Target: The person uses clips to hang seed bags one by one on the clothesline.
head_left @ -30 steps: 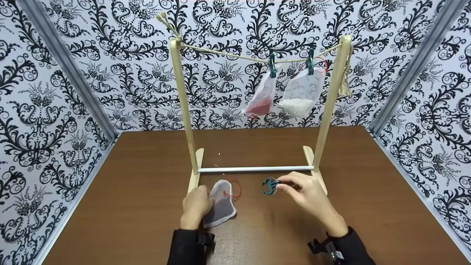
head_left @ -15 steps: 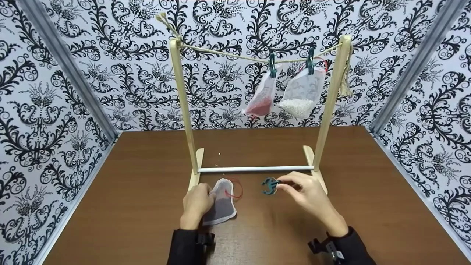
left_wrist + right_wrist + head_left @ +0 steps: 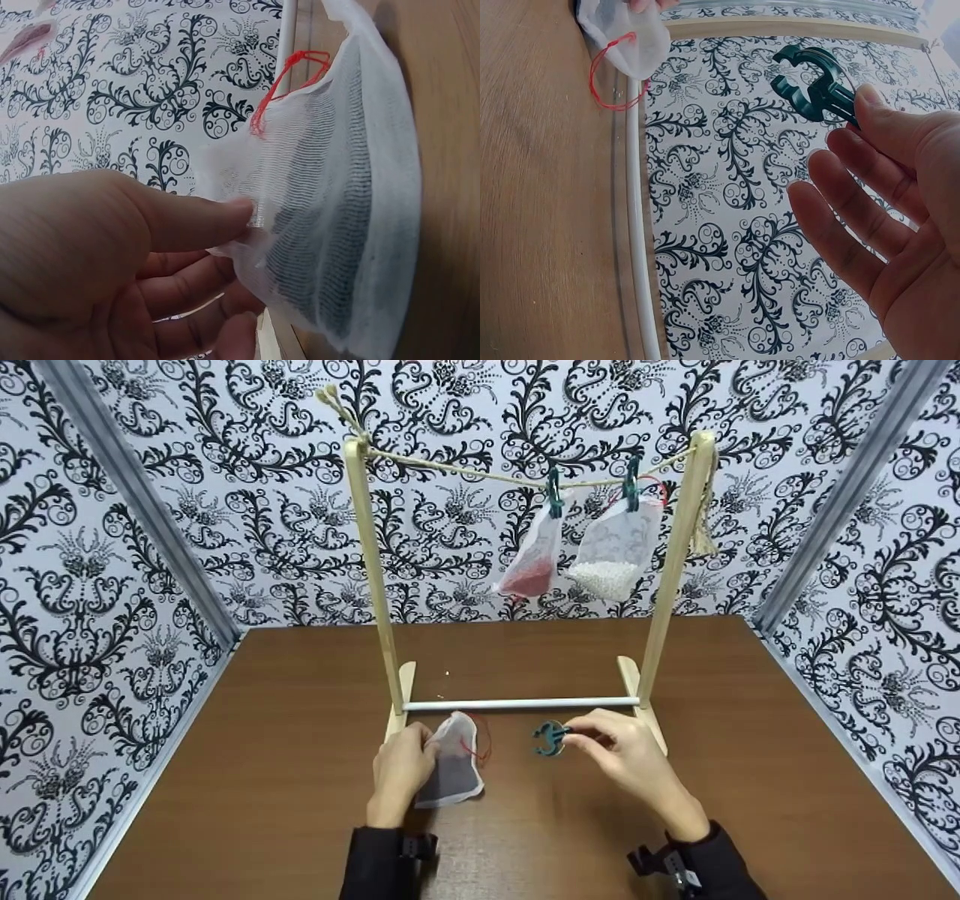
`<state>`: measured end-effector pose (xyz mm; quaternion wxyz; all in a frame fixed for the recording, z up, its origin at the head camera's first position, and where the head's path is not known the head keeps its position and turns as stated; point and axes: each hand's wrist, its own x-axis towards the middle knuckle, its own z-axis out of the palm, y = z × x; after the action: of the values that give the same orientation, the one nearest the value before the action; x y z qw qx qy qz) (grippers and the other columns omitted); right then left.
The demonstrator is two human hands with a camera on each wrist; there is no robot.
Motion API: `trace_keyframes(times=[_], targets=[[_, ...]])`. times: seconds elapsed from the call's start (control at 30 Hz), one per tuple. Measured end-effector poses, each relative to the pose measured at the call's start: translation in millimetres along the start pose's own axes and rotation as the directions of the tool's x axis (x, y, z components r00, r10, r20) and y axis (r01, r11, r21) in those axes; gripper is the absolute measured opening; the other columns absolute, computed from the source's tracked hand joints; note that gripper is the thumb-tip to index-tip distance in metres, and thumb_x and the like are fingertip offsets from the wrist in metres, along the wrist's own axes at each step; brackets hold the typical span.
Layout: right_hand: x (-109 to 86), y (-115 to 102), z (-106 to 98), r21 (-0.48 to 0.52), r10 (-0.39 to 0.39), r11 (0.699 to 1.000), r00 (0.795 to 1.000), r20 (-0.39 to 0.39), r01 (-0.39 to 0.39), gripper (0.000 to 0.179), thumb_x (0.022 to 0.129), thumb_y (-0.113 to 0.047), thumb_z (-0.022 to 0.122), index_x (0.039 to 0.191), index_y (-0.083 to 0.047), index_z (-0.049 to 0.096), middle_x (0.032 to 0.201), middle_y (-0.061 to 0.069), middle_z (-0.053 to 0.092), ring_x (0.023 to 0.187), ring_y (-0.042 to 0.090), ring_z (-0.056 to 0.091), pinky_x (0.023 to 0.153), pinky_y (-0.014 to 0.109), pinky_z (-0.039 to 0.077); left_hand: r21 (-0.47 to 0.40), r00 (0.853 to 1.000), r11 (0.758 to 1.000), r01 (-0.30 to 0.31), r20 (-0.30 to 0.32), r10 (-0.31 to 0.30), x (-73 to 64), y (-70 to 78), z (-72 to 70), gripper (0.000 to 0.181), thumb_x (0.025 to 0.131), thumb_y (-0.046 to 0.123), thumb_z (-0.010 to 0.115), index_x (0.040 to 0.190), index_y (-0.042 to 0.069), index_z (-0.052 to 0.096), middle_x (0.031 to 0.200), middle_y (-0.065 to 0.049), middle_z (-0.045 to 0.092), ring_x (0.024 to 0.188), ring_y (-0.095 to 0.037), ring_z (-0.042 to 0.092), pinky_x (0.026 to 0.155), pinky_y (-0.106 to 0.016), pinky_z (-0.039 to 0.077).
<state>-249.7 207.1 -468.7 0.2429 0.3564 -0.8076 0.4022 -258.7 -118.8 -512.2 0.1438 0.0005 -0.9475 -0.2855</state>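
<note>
My left hand (image 3: 403,765) pinches the edge of a white mesh drawstring bag (image 3: 454,769) with dark contents in its lower part. In the left wrist view, thumb and fingers nip the bag's (image 3: 322,202) side, and its red drawstring (image 3: 289,71) loops out near the top. To the right, my right hand (image 3: 630,750) holds a dark green clip (image 3: 551,739) by its handle ends between thumb and fingertips. The right wrist view shows the clip's (image 3: 814,82) curved jaws pointing away from the hand, with nothing between them.
A wooden stand (image 3: 367,555) carries a rope (image 3: 465,470) between two posts. From it hang a mesh bag with pinkish contents (image 3: 534,559) and one with white grains (image 3: 609,562), each under a green clip. A white rod (image 3: 517,704) joins the feet on the brown table (image 3: 262,750).
The bag in my left hand has risen slightly and moved a little away from me, its top now reaching near the white rod. My right hand and its clip stay where they were.
</note>
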Motion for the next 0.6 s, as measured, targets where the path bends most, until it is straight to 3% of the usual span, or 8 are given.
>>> trace_keyframes(times=[0.2,0.6], targets=[[-0.1,0.9,0.7,0.005,-0.010,1.000,1.000,-0.003,0.011,0.015,0.087,-0.008,0.079,0.100,-0.015,0.077,0.091,-0.012,0.070,0.071,0.004,0.064,0.060,0.017,0.051,-0.014,0.999,1.000,0.008,-0.040,-0.009,2.0,1.3,0.3,0.010,0.086,0.015,0.077,0.083,0.014,0.067,0.080,-0.006,0.070,0.075,-0.037,0.070,0.063,-0.054,0.052],[0.1,1.2,-0.3,0.000,-0.019,1.000,1.000,-0.010,0.019,0.015,0.086,-0.008,0.080,0.100,-0.015,0.077,0.090,-0.011,0.070,0.071,0.004,0.063,0.061,0.017,0.051,-0.052,0.999,0.998,0.031,-0.044,-0.033,4.0,4.4,0.7,0.008,0.089,0.016,0.075,0.087,0.015,0.068,0.085,-0.009,0.071,0.080,-0.039,0.070,0.064,-0.056,0.051]])
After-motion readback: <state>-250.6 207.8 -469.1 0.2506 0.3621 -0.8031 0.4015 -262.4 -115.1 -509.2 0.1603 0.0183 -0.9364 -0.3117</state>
